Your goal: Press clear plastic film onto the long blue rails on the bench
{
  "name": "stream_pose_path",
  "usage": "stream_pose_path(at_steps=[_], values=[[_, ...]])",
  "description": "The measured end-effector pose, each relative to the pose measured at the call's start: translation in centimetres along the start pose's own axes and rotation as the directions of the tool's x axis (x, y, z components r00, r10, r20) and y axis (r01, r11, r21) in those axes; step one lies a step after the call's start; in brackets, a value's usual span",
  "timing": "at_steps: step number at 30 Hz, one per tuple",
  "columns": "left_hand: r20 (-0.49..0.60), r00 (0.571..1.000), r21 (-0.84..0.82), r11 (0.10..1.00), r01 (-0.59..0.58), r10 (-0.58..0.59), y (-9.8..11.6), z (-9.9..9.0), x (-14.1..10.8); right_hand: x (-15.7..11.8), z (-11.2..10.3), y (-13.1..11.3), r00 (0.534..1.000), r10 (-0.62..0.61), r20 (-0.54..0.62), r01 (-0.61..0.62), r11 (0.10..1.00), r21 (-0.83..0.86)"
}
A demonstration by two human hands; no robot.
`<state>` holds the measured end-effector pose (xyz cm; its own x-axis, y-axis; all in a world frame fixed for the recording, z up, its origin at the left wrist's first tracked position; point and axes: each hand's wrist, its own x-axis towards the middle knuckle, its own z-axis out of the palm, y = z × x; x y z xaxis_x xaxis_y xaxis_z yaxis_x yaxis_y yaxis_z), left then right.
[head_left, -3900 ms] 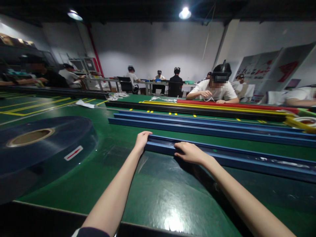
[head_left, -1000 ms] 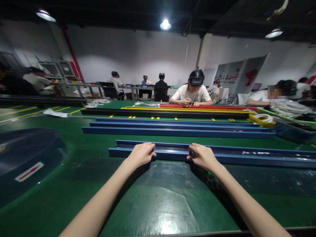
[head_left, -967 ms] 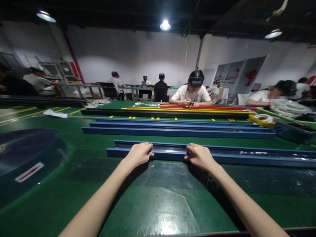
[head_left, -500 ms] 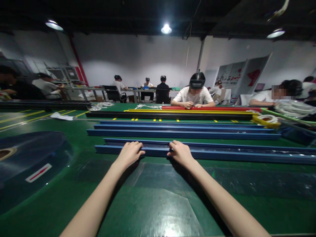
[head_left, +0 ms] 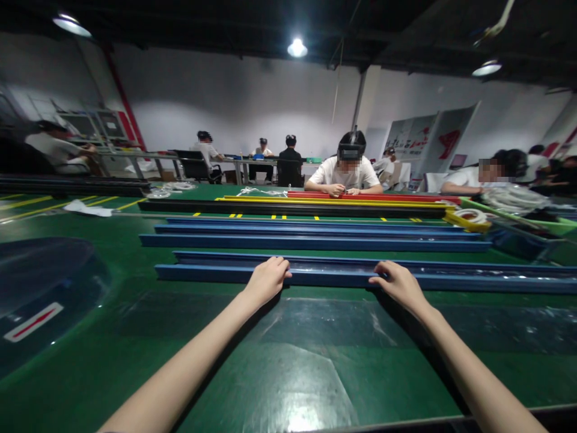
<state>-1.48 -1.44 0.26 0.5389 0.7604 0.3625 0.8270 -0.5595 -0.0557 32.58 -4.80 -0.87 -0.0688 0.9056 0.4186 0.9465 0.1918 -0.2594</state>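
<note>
A long, straight, blue, open-topped channel rail (head_left: 331, 278) lies across the middle of the frame, its long axis running left to right and its right end beyond the frame's edge. It sits right at the fingers of both hands, with the left hand (head_left: 269, 278) nearer its left end. The left fingers are curled closed around the near wall; the right hand (head_left: 399, 285) has thumb and forefinger slightly parted at that wall, and whether they pinch it or merely rest there I cannot tell. At right, a shallow yellow tray (head_left: 476, 227) holds a white coil (head_left: 469, 214); beside it, a green-rimmed bin (head_left: 555, 225) carries bundled white cable (head_left: 514, 198).
</note>
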Motion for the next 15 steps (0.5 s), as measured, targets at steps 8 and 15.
stream_pose_path(at_steps=[8, 15], values=[[-0.001, 1.0, 0.115, 0.993, -0.004, 0.004, -1.5, 0.0, -0.3, 0.8, 0.8, -1.4, 1.0, -0.018, -0.018, 0.017, 0.999, -0.032], [-0.052, 0.997, 0.229, 0.971, 0.065, -0.054, -4.7, 0.3, -1.5, 3.2, 2.7, -4.7, 0.999, -0.039, -0.001, 0.039, 0.997, -0.065]])
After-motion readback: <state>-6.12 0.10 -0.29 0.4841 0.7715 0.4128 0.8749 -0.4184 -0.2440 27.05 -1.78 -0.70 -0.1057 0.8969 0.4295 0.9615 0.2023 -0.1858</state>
